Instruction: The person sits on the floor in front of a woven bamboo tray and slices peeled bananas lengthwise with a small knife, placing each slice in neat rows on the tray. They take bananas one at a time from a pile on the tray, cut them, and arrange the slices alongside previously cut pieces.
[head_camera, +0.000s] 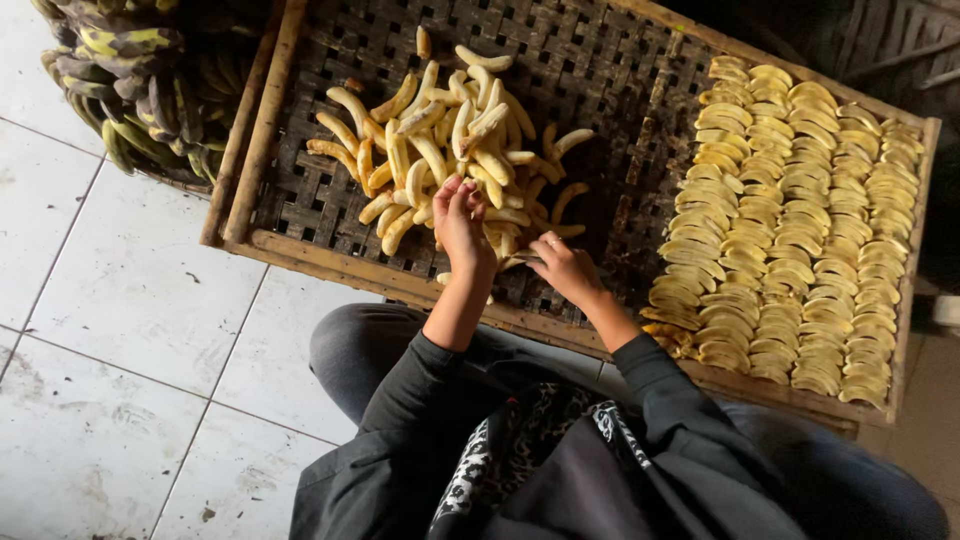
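A heap of peeled yellow bananas (450, 150) lies on a dark woven tray (590, 70) with a wooden frame. My left hand (460, 222) reaches into the near edge of the heap, fingers curled on a peeled banana (443, 195). Just right of it, my right hand (565, 268) rests low on the tray, fingers closed around something thin and dark that I cannot make out. Neat rows of peeled bananas (790, 220) fill the tray's right part.
A bunch of unpeeled green and dark bananas (130, 80) sits at the top left on the white tiled floor (120, 330). My knees and dark sleeves are below the tray's near wooden rail (330, 262).
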